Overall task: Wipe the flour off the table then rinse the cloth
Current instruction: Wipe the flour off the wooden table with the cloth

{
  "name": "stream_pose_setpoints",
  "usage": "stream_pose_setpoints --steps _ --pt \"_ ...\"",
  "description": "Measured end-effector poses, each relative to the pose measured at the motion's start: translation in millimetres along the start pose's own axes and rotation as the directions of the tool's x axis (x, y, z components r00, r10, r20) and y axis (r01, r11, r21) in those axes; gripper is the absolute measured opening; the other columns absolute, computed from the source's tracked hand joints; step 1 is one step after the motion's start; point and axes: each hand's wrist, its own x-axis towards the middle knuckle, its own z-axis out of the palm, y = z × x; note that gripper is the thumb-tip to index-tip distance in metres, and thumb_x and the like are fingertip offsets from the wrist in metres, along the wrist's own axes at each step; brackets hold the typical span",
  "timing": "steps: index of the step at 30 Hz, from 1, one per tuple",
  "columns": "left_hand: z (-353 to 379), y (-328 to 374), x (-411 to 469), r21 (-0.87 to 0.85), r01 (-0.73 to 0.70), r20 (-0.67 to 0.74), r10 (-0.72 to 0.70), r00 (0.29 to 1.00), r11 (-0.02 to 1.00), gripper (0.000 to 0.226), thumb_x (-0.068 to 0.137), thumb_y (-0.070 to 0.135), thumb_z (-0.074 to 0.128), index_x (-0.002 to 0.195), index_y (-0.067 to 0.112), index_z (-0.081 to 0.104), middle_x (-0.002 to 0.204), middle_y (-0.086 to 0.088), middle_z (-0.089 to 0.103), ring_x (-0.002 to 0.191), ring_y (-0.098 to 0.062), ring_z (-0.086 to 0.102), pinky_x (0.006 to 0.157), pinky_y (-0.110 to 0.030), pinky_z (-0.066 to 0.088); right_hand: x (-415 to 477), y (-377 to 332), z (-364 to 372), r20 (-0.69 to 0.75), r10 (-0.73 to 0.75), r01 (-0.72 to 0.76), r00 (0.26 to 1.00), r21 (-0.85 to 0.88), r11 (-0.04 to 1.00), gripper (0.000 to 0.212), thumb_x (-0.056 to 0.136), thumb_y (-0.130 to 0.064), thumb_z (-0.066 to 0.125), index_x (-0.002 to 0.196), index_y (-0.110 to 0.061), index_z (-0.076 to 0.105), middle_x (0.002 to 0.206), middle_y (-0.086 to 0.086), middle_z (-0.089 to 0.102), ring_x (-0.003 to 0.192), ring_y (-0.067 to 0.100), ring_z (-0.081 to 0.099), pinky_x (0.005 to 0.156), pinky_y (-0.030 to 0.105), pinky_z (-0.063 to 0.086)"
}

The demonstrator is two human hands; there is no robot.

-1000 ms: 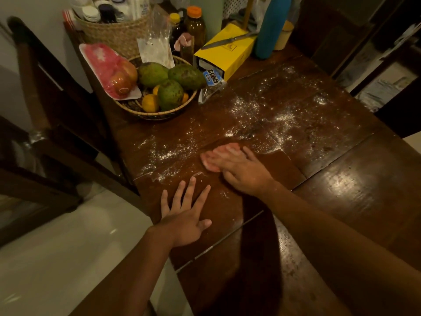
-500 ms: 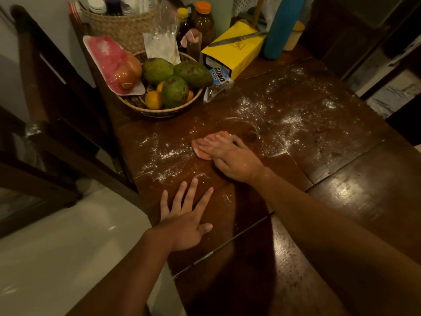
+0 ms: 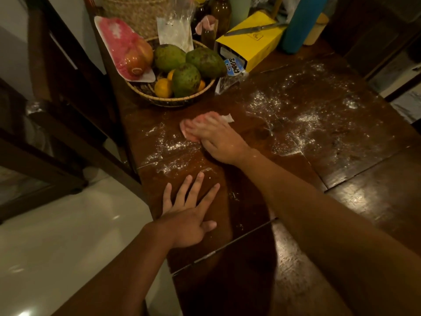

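The cloth [image 3: 227, 119], pink with a white corner, lies flat on the dark wooden worktop [image 3: 364, 201], just in front of the woven fruit basket [image 3: 170, 101]. Its long axis runs across the worktop, roughly along the basket's near rim. The white corner points off to the basket's right and the pink end lies towards its left.

Most of the cloth is hidden under the right hand [image 3: 218, 140]. Only the pink edge beyond the fingertips and the white corner beside the hand show. The grip is flat, not curled: the fingers are straight and close together, pressing down on the cloth and aimed towards the basket, though they are somewhat blurred.

Flour [image 3: 173, 148] streaks the wood just on the near side of the cloth, and a wider scatter spreads to the basket's right.

Nearer still from the basket, the left hand [image 3: 189, 215] rests palm down on the worktop, its grip spread wide and holding nothing.
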Motion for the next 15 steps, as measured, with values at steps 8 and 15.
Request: stream_pose_setpoints --steps 8,15 --pt "0 0 0 -0.005 0.008 -0.001 -0.008 1.000 1.000 0.080 0.098 0.057 0.035 0.139 0.052 -0.033 0.143 0.009 -0.054 0.131 -0.018 -0.048 0.107 -0.060 -0.026 9 -1 -8 -0.098 0.442 -0.436 0.892 0.074 0.897 0.058 0.099 -0.023 0.035 0.155 -0.038 0.029 0.164 -0.006 0.025 0.154 0.028 0.009 0.122 0.056 -0.001" --pt "-1 -1 0 -0.038 0.003 -0.010 -0.003 1.000 0.999 0.081 0.098 0.057 0.036 0.145 0.044 -0.027 0.147 0.009 -0.049 0.136 -0.018 -0.044 0.109 -0.061 -0.024 -123 -25 5 0.081 0.048 -0.055 0.996 0.086 0.995 0.052 0.105 -0.031 0.032 0.154 -0.045 0.025 0.164 -0.019 0.016 0.154 0.010 0.002 0.124 0.050 0.005"
